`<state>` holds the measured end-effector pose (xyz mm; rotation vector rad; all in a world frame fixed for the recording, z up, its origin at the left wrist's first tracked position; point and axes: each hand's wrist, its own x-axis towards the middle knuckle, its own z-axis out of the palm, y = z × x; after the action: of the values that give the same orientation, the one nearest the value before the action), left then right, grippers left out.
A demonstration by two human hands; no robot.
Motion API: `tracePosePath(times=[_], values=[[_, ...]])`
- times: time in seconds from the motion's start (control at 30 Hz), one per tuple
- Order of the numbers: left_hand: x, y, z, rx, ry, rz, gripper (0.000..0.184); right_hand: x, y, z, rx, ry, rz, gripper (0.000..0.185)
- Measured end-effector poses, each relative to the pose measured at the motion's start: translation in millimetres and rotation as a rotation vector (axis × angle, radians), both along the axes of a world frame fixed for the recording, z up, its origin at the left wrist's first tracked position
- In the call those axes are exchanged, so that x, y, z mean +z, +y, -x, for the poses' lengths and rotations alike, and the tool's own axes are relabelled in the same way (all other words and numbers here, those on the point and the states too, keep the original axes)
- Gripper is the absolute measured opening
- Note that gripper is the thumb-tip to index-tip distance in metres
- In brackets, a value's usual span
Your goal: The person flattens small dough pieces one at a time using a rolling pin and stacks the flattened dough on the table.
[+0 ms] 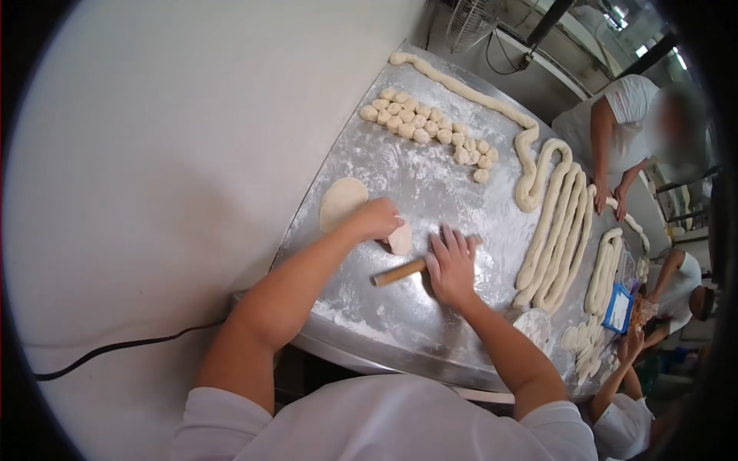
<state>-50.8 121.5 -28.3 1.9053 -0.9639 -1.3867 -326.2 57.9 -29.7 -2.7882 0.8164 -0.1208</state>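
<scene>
One dough disc (342, 201); table (438, 201) edge just beside.

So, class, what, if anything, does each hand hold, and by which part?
The left hand holds a flat, pale dough piece by its edge. The right hand lies open across the brown wooden rolling pin, not visibly gripping it.

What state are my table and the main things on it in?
Silver metal table: dusted white
Small pale dough piece: flattened, in the left hand
Brown wooden rolling pin: lying under the right hand
Thin pale dough round: lying flat
Cream round dough balls: clustered, uncovered
Long cream dough ropes: laid side by side
</scene>
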Motion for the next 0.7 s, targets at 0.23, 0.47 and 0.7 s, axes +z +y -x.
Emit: tracePosePath(times=[0.23,0.47,0.7], values=[[36,-3,-5,-0.373,-0.383,-0.188,0.032,5,-29,-81,-0.118,0.08,0.027,0.073],[8,-1,-6,-0.07,-0.533,0.001,0.033,-5,-71,-164,-0.219,-0.253,-0.075,0.071],[0,2,-16,-0.062,-0.046,-0.107,0.033,-2,9,9,-0.038,-0.057,0.008,0.057]])
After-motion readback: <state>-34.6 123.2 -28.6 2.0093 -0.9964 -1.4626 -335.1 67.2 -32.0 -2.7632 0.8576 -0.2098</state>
